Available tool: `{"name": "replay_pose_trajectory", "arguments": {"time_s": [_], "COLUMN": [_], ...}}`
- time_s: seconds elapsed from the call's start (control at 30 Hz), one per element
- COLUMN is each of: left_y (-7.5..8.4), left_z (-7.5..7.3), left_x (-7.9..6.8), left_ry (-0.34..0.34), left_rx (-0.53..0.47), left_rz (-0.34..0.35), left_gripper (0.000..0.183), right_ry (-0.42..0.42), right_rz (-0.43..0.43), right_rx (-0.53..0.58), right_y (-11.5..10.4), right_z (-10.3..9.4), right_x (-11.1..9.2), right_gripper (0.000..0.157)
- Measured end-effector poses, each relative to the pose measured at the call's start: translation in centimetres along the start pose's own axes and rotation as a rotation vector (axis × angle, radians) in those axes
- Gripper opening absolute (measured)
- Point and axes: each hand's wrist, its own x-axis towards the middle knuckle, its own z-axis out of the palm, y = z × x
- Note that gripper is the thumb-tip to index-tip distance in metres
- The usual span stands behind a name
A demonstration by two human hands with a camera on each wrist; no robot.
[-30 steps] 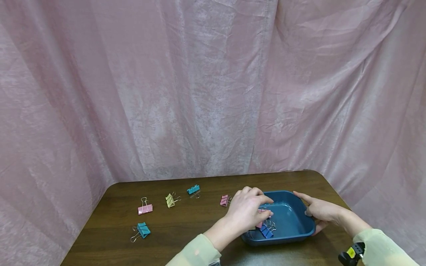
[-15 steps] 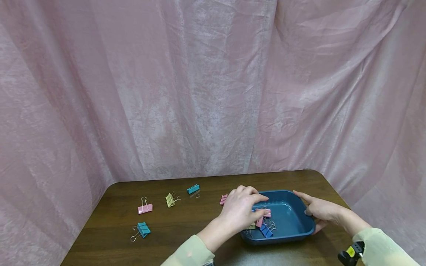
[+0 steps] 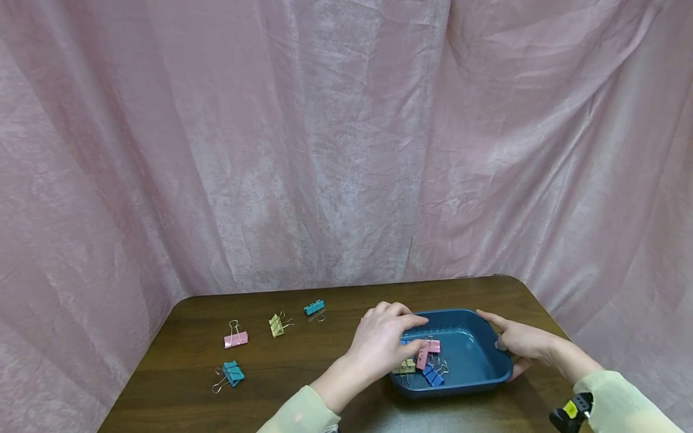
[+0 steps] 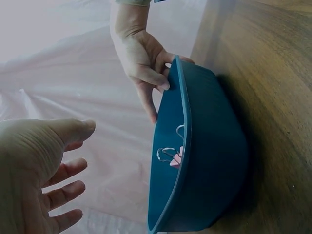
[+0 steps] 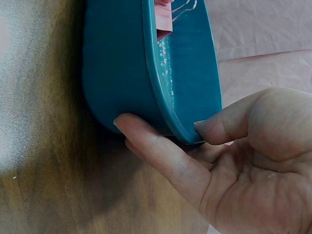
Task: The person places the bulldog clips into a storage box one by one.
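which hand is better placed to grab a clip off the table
Probably the left hand: it is empty and nearer the clips on the table, while the right hand grips the tray.

Right hand grips right end of blue tray. Left hand over tray's left edge, thumb and index finger apart. Inside, toward left end: pink clips, yellow clip, blue clip. On the brown surface, left of tray: two teal clips, loose pink clip, loose yellow clip, spaced apart. Pink curtain behind.
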Motion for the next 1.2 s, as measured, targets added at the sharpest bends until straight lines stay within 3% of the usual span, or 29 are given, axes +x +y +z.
{"name": "replay_pose_trajectory", "arguments": {"time_s": [0.37,0.87,1.2], "left_y": [-0.8,-2.4,-3.1], "left_z": [-0.6,-1.9,-2.5], "left_x": [-0.9,-2.1,-2.8], "left_ry": [0.053,0.033,0.075], "left_rx": [-0.009,-0.031,-0.04], "left_rz": [-0.004,-0.07,-0.069], "left_gripper": [0.041,0.042,0.042], "right_ry": [0.001,0.0,0.0], "right_rz": [0.0,0.004,0.006], "right_rx": [-0.002,0.03,0.024], "right_y": [0.2,0.2,0.1], "right_z": [0.0,0.0,0.1], "right_x": [0.1,0.0,0.0], "right_gripper": [0.08,0.08,0.08]}}
